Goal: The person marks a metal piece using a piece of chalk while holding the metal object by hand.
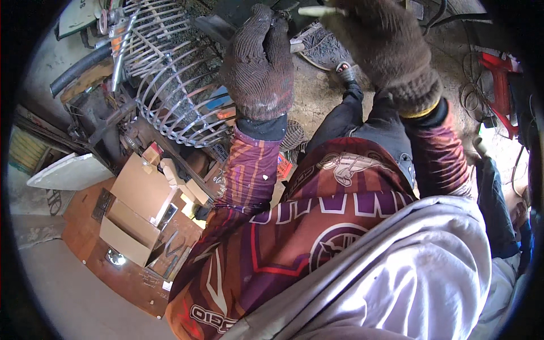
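Note:
My left hand (262,65), in a dark knitted work glove, is raised near the top of the view. Its fingers are curled together, and what they hold is hidden. A flat grey metal piece (215,28) shows just left of the glove. Over to the right, my right hand (391,51) wears a matching glove with a yellow cuff edge. From its finger side sticks out a pale, slim stick (321,11), which the hand appears to grip. The stick's far part is covered by the glove.
A large cage of curved metal rods (178,96) lies left of my left arm. An opened cardboard box (139,195) rests on a brown wooden board (85,226). At right are a red metal object (498,85), loose cables (469,93) and another person's trouser leg (492,198).

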`<action>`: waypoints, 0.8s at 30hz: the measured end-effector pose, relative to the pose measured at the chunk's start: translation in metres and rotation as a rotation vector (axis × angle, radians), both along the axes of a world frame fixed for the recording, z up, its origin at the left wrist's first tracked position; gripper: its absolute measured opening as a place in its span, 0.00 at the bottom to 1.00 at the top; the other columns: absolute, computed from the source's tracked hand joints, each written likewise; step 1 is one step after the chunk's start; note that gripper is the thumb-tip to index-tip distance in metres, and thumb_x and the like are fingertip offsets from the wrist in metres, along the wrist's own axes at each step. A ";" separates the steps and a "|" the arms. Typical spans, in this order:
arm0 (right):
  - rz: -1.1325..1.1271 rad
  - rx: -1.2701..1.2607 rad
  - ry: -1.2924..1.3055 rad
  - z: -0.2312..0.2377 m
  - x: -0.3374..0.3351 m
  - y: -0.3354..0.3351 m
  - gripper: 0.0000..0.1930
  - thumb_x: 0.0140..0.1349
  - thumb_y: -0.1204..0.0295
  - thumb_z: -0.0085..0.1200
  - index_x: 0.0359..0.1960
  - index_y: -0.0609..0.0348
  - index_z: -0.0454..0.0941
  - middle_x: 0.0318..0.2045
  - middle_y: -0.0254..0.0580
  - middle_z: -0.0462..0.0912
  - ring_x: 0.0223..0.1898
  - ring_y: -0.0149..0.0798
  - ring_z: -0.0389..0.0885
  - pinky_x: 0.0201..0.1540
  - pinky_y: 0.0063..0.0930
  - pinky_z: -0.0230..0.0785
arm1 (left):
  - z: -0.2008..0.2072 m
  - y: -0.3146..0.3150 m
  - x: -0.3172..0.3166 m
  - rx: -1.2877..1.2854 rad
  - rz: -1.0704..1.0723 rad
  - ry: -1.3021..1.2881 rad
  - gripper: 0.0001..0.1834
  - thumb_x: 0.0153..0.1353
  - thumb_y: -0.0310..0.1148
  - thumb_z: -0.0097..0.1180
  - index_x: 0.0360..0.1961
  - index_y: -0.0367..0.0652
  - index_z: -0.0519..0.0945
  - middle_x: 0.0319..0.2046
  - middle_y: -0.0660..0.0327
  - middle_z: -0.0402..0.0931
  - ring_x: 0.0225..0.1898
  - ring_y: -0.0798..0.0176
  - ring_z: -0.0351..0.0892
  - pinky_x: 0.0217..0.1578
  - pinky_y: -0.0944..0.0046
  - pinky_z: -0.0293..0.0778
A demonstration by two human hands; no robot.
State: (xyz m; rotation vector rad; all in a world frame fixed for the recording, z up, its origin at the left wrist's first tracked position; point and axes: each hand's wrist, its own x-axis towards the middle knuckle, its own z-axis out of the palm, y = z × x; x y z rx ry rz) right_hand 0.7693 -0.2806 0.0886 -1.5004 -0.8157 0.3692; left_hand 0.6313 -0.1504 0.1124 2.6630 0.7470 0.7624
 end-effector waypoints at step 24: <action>-0.023 0.097 0.096 0.003 -0.001 0.006 0.11 0.60 0.72 0.61 0.43 0.61 0.83 0.28 0.47 0.85 0.26 0.38 0.83 0.29 0.30 0.75 | -0.006 0.005 -0.004 0.108 -0.034 -0.031 0.13 0.60 0.30 0.64 0.45 0.37 0.82 0.41 0.50 0.84 0.43 0.52 0.84 0.46 0.57 0.77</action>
